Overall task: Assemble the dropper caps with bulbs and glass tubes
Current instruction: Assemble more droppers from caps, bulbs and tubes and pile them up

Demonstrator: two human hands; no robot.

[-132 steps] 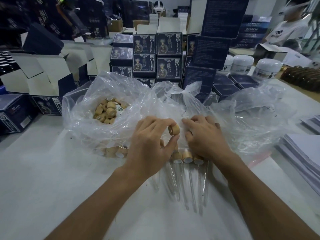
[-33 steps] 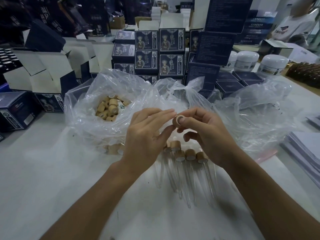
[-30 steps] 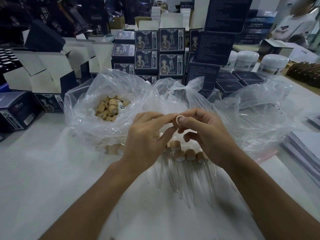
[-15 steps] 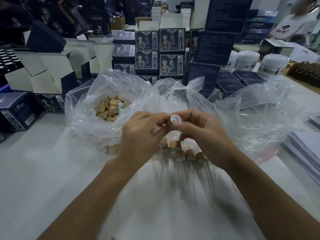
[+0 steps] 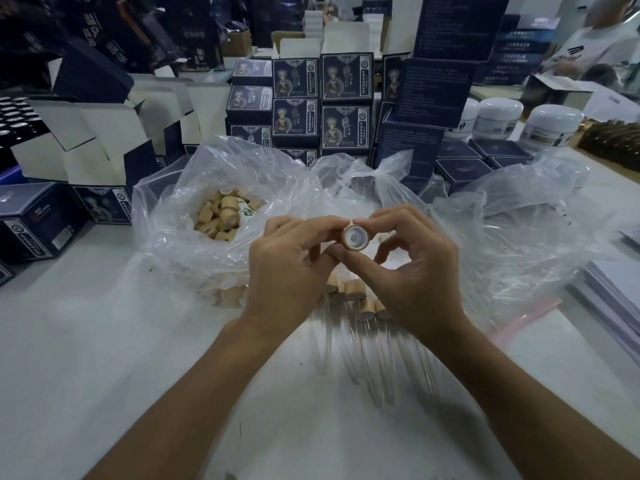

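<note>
Between both hands, above the table, is a tan wood-look dropper cap [image 5: 354,238] with a white bulb seated inside; its open end faces me. My right hand [image 5: 412,275] pinches the cap between thumb and forefinger. My left hand [image 5: 291,271] grips its left side with curled fingers. Below the hands lie several assembled droppers [image 5: 360,306], tan caps toward the bags and clear glass tubes pointing at me. A clear plastic bag [image 5: 180,216] to the left holds a heap of loose tan caps [image 5: 221,216].
A second crumpled clear bag [image 5: 512,230] lies to the right. Dark blue printed boxes [image 5: 322,102] are stacked behind, with open cartons [image 5: 86,140] at left and white jars [image 5: 554,126] at back right. A paper stack [image 5: 613,292] sits at the right edge. A person stands at far right.
The cap has been turned so its open end with the white bulb faces me. Both hands stayed together at the same spot above the finished droppers.
</note>
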